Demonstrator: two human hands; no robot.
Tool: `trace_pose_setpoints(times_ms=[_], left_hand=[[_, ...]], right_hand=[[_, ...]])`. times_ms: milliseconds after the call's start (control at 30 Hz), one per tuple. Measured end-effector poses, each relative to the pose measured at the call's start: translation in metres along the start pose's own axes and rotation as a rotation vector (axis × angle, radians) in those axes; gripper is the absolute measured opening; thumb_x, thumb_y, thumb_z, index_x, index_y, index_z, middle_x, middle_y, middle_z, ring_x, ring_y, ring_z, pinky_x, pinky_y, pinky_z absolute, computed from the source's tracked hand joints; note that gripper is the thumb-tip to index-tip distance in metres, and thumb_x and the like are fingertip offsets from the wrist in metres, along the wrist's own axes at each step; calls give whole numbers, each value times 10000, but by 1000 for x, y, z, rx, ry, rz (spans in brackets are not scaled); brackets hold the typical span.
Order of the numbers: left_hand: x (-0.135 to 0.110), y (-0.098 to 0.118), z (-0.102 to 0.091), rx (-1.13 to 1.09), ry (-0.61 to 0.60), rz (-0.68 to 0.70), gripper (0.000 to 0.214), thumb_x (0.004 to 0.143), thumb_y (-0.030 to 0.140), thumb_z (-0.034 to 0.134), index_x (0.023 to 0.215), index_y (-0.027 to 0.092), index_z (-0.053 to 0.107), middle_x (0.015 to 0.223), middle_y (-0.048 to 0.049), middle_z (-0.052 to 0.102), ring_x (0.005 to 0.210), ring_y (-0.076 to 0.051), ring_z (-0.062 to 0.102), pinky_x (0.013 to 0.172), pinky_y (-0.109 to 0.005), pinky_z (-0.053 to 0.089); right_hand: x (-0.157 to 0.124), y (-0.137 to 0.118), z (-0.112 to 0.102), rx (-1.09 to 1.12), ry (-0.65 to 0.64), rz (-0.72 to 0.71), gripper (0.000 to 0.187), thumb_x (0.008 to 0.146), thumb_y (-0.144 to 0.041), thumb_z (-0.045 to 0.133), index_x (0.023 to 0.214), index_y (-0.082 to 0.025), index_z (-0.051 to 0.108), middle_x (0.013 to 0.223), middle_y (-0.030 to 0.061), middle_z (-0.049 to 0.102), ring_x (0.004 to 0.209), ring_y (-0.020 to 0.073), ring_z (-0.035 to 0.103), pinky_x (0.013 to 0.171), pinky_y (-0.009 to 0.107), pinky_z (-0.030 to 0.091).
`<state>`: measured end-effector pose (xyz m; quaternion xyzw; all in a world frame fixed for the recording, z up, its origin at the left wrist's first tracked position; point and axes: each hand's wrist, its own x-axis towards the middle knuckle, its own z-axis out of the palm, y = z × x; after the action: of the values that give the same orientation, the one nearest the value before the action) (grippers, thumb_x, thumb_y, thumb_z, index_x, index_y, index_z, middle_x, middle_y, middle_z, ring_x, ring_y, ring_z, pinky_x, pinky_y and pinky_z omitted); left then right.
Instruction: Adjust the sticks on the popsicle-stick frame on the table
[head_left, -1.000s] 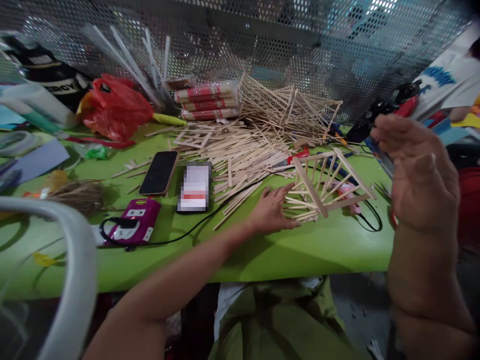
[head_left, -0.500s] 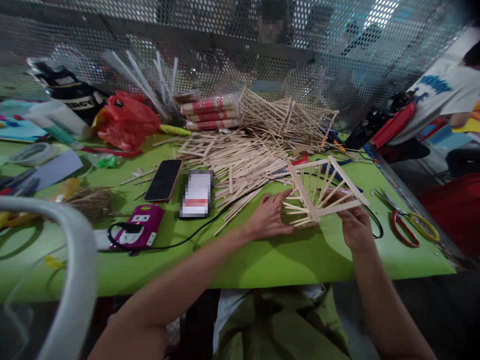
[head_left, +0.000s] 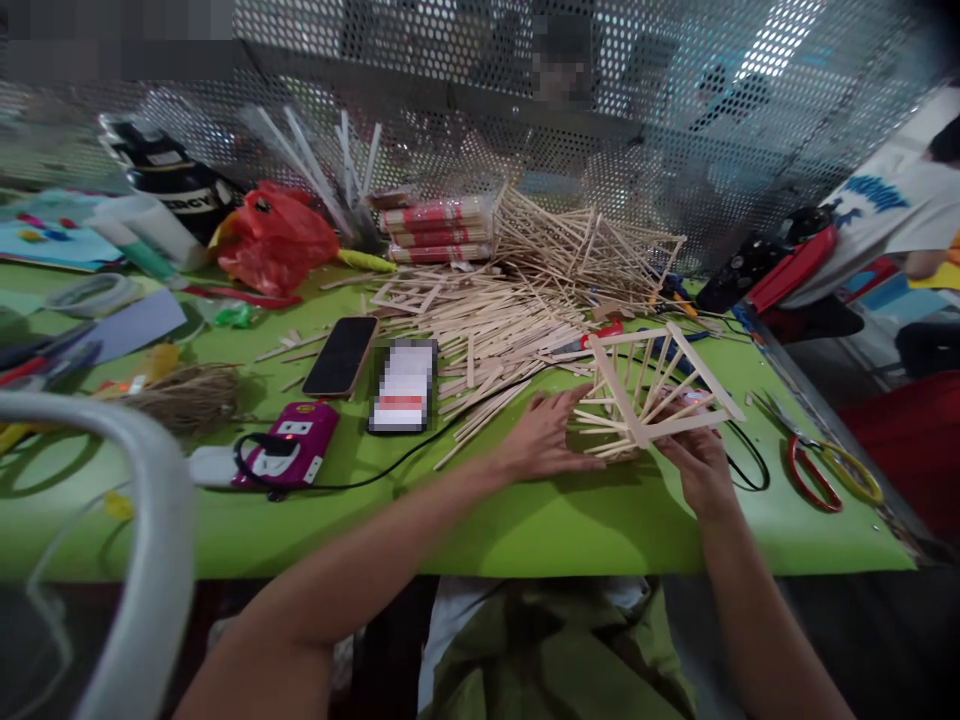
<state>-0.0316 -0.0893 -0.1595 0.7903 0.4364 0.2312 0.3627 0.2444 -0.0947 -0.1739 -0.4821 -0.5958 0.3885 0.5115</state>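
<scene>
Starting at the far left of my view I see a white curved bar (head_left: 142, 520) close to the camera, and past it a bundle of twine (head_left: 184, 395) on the green tabletop (head_left: 525, 530). Next along sits a pink power strip (head_left: 289, 455) with a black cable, then a dark phone (head_left: 341, 356) and a second phone (head_left: 403, 385) side by side. Behind them lie a red plastic bag (head_left: 274, 240) and a broad heap of wooden sticks (head_left: 495, 320). My left hand (head_left: 541, 440) rests flat on the tabletop, fingers spread, its fingertips touching the near left side of the stick frame (head_left: 649, 385). That frame stands on the tabletop right of centre, between my two hands. My right hand (head_left: 697, 462) pinches the frame's lower right edge. Further right, well apart from my hands, a pair of scissors (head_left: 821, 462) with red and yellow handles lies near the tabletop's edge.
</scene>
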Motion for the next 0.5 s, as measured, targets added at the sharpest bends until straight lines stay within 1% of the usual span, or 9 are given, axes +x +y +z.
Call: trace_pose_setpoints(times_ms=[100,200,267,300,367,433,500], left_hand=[[-2,5,-4,-58,9,-29,1109,868,739,740,1713,252,211,1715,-157,439,1576,-353,456,1380,-654,180],[-3,8,-6,-99,51,-53,958,929,727,673,1684,260,314,1651,-143,530,1462,-341,584,1346,-637,298],[-4,8,-7,-112,86,-34,852,963,713,637,1657,289,383,1627,-111,566,1367,-321,657,1315,-602,374],[-4,7,-7,-112,102,-21,819,974,708,625,1647,297,407,1622,-99,574,1344,-316,671,1303,-589,395],[-3,5,-7,-97,121,-4,792,983,700,615,1641,298,431,1622,-89,577,1365,-325,656,1291,-581,412],[-2,3,-7,-68,130,0,788,987,688,617,1647,299,433,1617,-89,584,1416,-337,619,1285,-588,412],[-1,2,-7,-48,126,1,777,997,668,615,1659,314,415,1608,-84,594,1420,-331,615,1273,-584,424]], right_hand=[[0,0,-1,-11,5,3,380,772,-505,925,1072,-289,833,1212,70,812,1177,334,750,1029,495,628],[-1,-3,-1,-11,12,-11,360,787,-487,914,1083,-300,830,1224,66,807,1174,333,749,1002,488,639],[-1,-4,0,-11,22,-29,335,800,-482,901,1076,-306,827,1171,63,815,1113,323,765,965,483,653],[-1,-4,0,-14,24,-38,326,805,-484,896,1068,-306,826,1133,62,818,1078,319,772,949,484,658],[0,-2,0,-33,24,-52,312,807,-484,891,1050,-300,823,1077,63,819,1040,318,778,940,497,663],[1,2,-2,-60,24,-57,310,800,-472,898,1040,-293,818,1058,64,819,1043,321,777,966,516,655],[2,6,-4,-75,7,-44,320,798,-458,904,1055,-294,807,1062,55,820,1058,316,774,1001,531,643]])
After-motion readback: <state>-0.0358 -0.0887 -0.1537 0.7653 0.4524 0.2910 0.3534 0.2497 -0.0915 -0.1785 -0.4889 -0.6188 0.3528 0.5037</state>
